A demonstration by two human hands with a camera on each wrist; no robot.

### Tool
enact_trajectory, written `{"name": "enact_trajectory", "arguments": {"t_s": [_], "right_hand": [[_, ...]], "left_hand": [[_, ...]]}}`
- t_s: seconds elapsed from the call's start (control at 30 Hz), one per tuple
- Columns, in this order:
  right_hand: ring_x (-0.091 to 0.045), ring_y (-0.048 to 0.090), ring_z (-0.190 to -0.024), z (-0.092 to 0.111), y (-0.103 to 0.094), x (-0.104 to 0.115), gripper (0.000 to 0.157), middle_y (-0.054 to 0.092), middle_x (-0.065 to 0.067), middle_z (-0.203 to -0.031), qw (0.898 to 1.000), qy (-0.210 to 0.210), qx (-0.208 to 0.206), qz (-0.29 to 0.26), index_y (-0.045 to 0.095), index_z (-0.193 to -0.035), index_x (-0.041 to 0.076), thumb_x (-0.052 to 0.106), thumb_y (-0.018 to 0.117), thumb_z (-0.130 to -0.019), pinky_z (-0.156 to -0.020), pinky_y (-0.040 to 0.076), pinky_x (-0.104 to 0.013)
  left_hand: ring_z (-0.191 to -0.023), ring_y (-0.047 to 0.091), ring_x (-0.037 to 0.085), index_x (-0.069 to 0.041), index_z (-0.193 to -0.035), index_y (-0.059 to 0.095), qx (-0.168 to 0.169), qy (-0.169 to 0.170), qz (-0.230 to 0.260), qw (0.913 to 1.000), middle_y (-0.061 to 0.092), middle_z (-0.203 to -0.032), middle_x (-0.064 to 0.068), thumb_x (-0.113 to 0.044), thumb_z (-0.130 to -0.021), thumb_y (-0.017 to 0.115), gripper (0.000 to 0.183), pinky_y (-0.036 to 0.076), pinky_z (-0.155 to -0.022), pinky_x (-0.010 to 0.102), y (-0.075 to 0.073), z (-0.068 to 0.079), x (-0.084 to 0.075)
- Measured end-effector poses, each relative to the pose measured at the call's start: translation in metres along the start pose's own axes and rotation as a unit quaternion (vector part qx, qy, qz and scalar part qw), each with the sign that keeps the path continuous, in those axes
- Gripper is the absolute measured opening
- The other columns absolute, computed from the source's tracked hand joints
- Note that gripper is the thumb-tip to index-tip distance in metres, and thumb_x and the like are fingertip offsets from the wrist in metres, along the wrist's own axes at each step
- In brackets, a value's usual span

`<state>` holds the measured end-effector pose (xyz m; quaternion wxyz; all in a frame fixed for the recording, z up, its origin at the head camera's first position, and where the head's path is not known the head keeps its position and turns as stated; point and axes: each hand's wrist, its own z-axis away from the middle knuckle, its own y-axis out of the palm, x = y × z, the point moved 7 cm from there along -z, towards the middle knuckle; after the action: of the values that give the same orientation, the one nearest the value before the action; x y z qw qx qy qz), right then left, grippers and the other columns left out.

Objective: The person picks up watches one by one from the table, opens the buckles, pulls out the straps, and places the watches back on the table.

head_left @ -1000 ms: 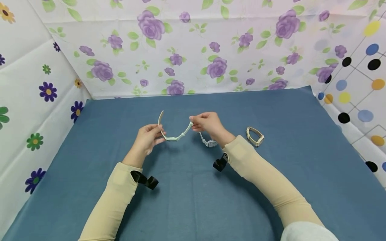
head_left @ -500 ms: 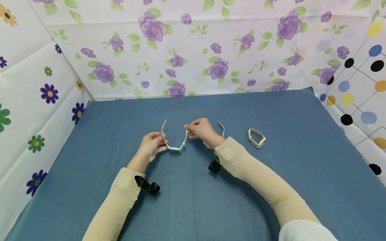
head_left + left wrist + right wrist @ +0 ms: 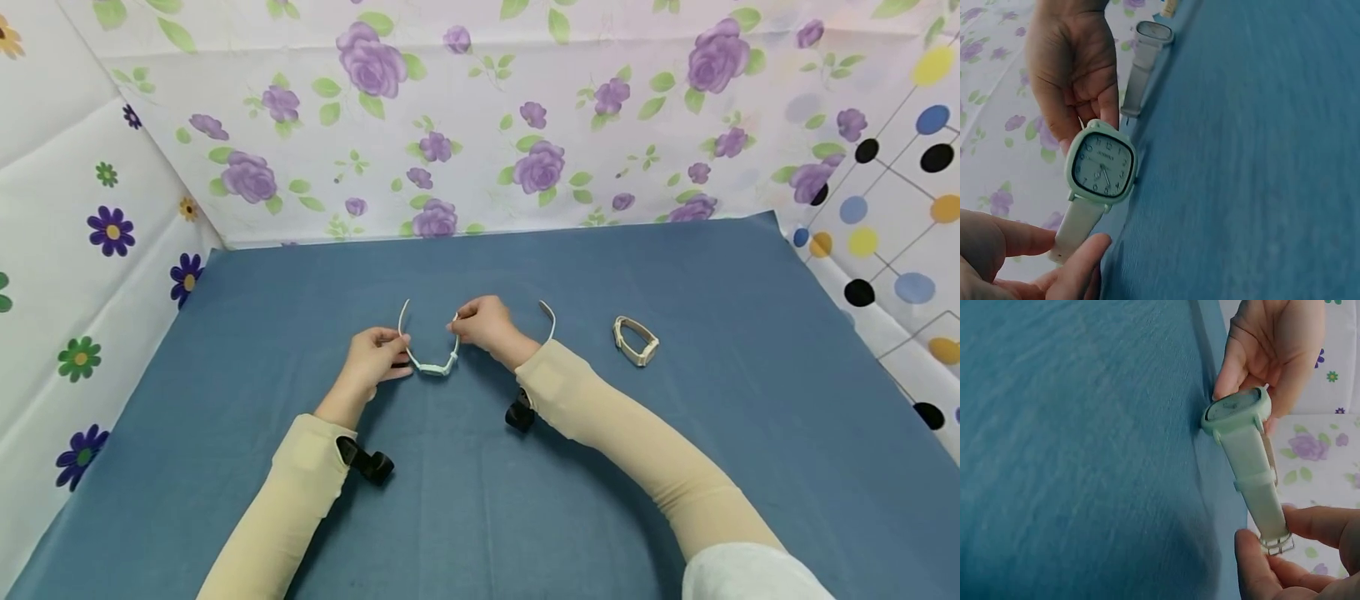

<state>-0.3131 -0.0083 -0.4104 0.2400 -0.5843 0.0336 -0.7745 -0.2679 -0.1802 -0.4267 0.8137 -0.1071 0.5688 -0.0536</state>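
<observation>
Both hands hold the pale green watch (image 3: 433, 369), which is over the blue cloth (image 3: 480, 508), left of the middle between the cloth's side edges and well apart from its far edge. The left hand (image 3: 375, 360) pinches the strap with the holes between thumb and fingers, and the free tip of that strap rises beyond the grip. The right hand (image 3: 487, 327) is clamped by the fingertips on the other strap, at the buckle (image 3: 1277, 545). Between the two grips the watch sags in a U with its squarish, numbered case lowest; I cannot tell whether the case touches the cloth. A white watch (image 3: 1143, 65) sits past the right hand, mostly hidden from the head view by the right wrist, with one strap end curving up. Further toward the far right corner of the cloth, a beige watch (image 3: 636, 342) rests with its strap closed in a loop. A beige sleeve covers each forearm, with a small black device at the left wrist and another at the right. A purple-flowered sheet (image 3: 480, 108) backs the cloth's far edge.
</observation>
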Motion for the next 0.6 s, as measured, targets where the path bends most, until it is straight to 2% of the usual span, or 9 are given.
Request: {"name": "enact_trajectory", "arguments": {"t_s": [0.17, 0.33, 0.4, 0.47, 0.5, 0.53, 0.57, 0.6], "right_hand": [[-0.026, 0.059, -0.115, 0.001, 0.0016, 0.0006, 0.05, 0.052, -0.016, -0.136, 0.999, -0.006, 0.003, 0.034, 0.05, -0.136, 0.0, 0.011, 0.066, -0.09, -0.095, 0.051, -0.039], [-0.025, 0.057, -0.116, 0.0036, 0.0024, 0.0006, 0.052, 0.054, -0.015, -0.135, 0.998, -0.015, 0.003, 0.06, 0.05, -0.136, 0.0, 0.008, 0.068, -0.088, -0.096, 0.05, -0.038], [-0.02, 0.062, -0.101, 0.0045, 0.0023, 0.001, 0.047, 0.061, -0.014, -0.124, 0.998, -0.016, -0.003, 0.066, 0.055, -0.131, 0.001, 0.008, 0.069, -0.087, -0.092, 0.052, -0.034], [-0.013, 0.057, -0.075, 0.005, 0.0028, 0.0012, 0.026, 0.064, -0.009, -0.097, 0.997, -0.015, -0.004, 0.07, 0.064, -0.11, -0.001, 0.009, 0.07, -0.087, -0.077, 0.051, -0.029], [-0.011, 0.049, -0.067, 0.0055, 0.0029, 0.0016, 0.017, 0.06, -0.006, -0.085, 0.997, -0.015, -0.005, 0.073, 0.063, -0.099, -0.001, 0.01, 0.07, -0.087, -0.071, 0.047, -0.028], [-0.009, 0.044, -0.063, 0.0061, 0.0027, 0.0022, 0.015, 0.054, -0.002, -0.078, 0.997, -0.017, -0.009, 0.076, 0.062, -0.095, 0.001, 0.01, 0.07, -0.086, -0.069, 0.044, -0.026], [-0.011, 0.035, -0.06, 0.0067, 0.0032, 0.0028, 0.018, 0.045, -0.002, -0.072, 0.997, -0.019, -0.005, 0.079, 0.055, -0.086, 0.0, 0.01, 0.07, -0.087, -0.065, 0.038, -0.028], [-0.009, 0.038, -0.061, 0.0078, 0.0027, 0.0037, 0.017, 0.046, 0.0, -0.074, 0.997, -0.021, -0.007, 0.08, 0.056, -0.088, 0.0, 0.011, 0.07, -0.087, -0.065, 0.04, -0.026]], "left_hand": [[-0.075, 0.058, 0.01, 0.007, -0.131, 0.047, -0.01, -0.005, -0.063, 0.9979, 0.056, -0.111, 0.019, -0.016, -0.099, 0.05, 0.039, 0.058, -0.067, 0.023, -0.0037, 0.0024, 0.0005], [-0.075, 0.058, 0.012, 0.007, -0.129, 0.049, -0.014, -0.013, -0.081, 0.9966, 0.056, -0.113, 0.022, -0.017, -0.099, 0.051, 0.039, 0.058, -0.065, 0.024, -0.0035, 0.002, 0.002], [-0.074, 0.058, 0.011, 0.007, -0.129, 0.048, -0.014, -0.013, -0.084, 0.9962, 0.056, -0.112, 0.021, -0.018, -0.099, 0.051, 0.039, 0.058, -0.064, 0.024, -0.0032, 0.0011, 0.0023], [-0.073, 0.058, 0.011, 0.008, -0.13, 0.046, -0.013, -0.012, -0.088, 0.996, 0.055, -0.112, 0.021, -0.018, -0.099, 0.051, 0.04, 0.058, -0.064, 0.024, -0.003, 0.0004, 0.0025], [-0.073, 0.058, 0.01, 0.008, -0.13, 0.045, -0.012, -0.012, -0.088, 0.9959, 0.054, -0.112, 0.021, -0.018, -0.099, 0.051, 0.041, 0.058, -0.064, 0.024, -0.0032, 0.0004, 0.0027], [-0.073, 0.058, 0.01, 0.008, -0.13, 0.044, -0.012, -0.011, -0.089, 0.9959, 0.054, -0.111, 0.02, -0.018, -0.099, 0.051, 0.041, 0.058, -0.064, 0.024, -0.0035, 0.0007, 0.0028], [-0.073, 0.058, 0.01, 0.008, -0.131, 0.043, -0.013, -0.01, -0.09, 0.9958, 0.054, -0.112, 0.02, -0.018, -0.099, 0.051, 0.042, 0.058, -0.064, 0.024, -0.004, 0.0013, 0.0028], [-0.074, 0.058, 0.011, 0.008, -0.131, 0.043, -0.015, -0.011, -0.091, 0.9957, 0.054, -0.112, 0.02, -0.019, -0.099, 0.051, 0.042, 0.058, -0.064, 0.024, -0.0049, 0.0019, 0.0029]]}}
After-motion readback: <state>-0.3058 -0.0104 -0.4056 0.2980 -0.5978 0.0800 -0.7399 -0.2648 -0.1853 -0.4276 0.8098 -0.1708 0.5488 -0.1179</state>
